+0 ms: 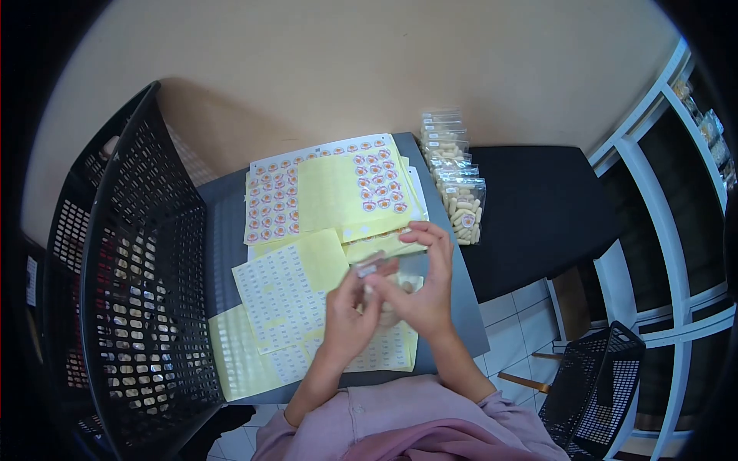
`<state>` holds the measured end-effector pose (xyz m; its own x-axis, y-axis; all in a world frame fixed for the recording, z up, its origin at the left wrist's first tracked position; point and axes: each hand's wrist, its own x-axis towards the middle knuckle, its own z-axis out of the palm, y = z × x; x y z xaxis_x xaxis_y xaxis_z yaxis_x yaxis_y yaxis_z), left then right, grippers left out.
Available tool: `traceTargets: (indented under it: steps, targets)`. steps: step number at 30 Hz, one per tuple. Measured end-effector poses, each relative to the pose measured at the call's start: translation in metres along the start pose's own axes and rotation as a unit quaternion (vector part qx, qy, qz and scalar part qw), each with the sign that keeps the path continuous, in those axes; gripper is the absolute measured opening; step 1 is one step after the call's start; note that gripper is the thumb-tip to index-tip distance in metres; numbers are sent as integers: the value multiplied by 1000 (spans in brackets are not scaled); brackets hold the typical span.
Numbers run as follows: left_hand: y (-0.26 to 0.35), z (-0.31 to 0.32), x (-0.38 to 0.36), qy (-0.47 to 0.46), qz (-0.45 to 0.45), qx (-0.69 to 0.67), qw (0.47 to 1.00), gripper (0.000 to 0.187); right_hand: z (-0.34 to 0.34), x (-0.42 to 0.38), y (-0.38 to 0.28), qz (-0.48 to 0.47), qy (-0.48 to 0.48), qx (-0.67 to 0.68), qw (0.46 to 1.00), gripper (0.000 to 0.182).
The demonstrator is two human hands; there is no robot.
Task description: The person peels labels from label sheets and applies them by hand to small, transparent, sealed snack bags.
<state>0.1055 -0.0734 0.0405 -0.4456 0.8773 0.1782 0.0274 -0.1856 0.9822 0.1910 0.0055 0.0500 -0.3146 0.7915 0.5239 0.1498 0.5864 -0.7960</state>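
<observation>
While both hands met above the grey desk point(231, 230), the left hand point(346, 323) and right hand point(423, 296) pinched a small clear plastic bag point(377, 265) between them, its long side lying across, just over the yellow sticker sheets point(330, 192).

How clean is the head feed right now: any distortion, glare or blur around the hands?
Head view: strong fisheye bending, dark vignetted corners. Even light, soft shadow behind the black basket. The clear packet between the left hand and right hand looks soft and slightly blurred; no harsh glare.
</observation>
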Motion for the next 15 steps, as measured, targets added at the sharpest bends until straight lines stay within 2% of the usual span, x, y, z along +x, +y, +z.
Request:
traceTargets:
  steps: [1, 2, 3, 4, 6, 8, 9, 11, 14, 15]
  targets:
    - [2, -4, 1, 23, -21, 16, 999, 32, -3, 2, 8, -3, 14, 49, 999, 44]
    - [-1, -13, 5, 67, 2, -6, 998, 30, -9, 4, 15, -4, 13, 48, 999, 44]
    - [-7, -26, 9, 112, 25, -27, 993, 29, -17, 6, 22, 57, 44, 56, 996, 41]
    - [-12, -43, 12, 145, 7, -66, 987, 24, -23, 8, 31, 117, 75, 65, 988, 38]
    - [-19, -75, 17, 179, -11, -106, 978, 19, -28, 10, 55, 129, 68, 47, 988, 31]
    - [-23, -96, 26, 170, -153, -357, 906, 16, -24, 15, 69, 140, 62, 31, 988, 25]
    - [-26, -101, 34, 172, -153, -357, 905, 16, -20, 18, 71, 109, 26, -5, 994, 20]
    - [-36, -107, 57, -37, -176, -559, 809, 16, -10, 26, 81, 74, -21, -42, 996, 12]
    - [-49, -85, 83, -32, -144, -536, 831, 19, 1, 42, 112, 10, -34, -85, 996, 11]
    - [-51, -78, 92, -49, -175, -525, 832, 19, 4, 48, 115, -4, -48, -119, 992, 12]
